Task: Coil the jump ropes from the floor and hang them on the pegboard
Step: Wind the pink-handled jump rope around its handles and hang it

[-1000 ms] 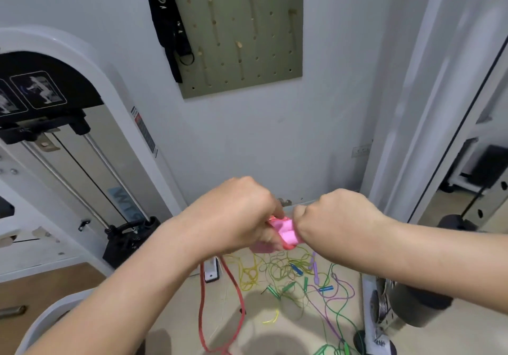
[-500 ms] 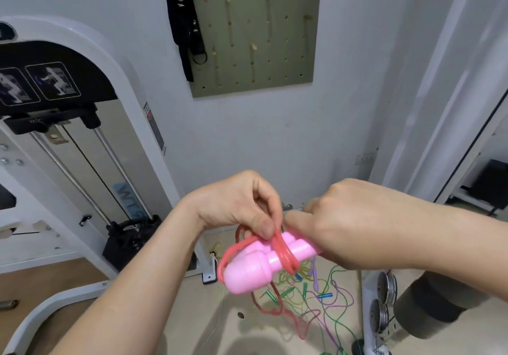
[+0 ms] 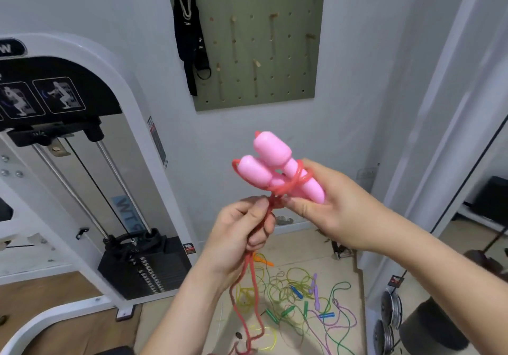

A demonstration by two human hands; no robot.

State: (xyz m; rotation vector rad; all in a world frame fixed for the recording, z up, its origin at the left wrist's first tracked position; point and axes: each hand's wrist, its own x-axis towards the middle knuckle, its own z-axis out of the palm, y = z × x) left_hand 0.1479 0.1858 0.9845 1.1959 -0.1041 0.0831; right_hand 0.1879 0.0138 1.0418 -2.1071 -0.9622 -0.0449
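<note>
Lifting the pink handles (image 3: 272, 148) upright from level, the right hand (image 3: 338, 211) grips them, red rope (image 3: 295, 185) wound round their shafts. Left hand (image 3: 239, 239), just below, pinches the trailing strands, which hang to the floor (image 3: 302, 247). Judged: binding nearly done — pegboard (image 3: 288, 85) next.

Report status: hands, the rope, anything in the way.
Right hand holds pink handles, red rope wrapped round them. Left hand grips the trailing strands. Not yet on pegboard. Other ropes tangled on floor.
</note>
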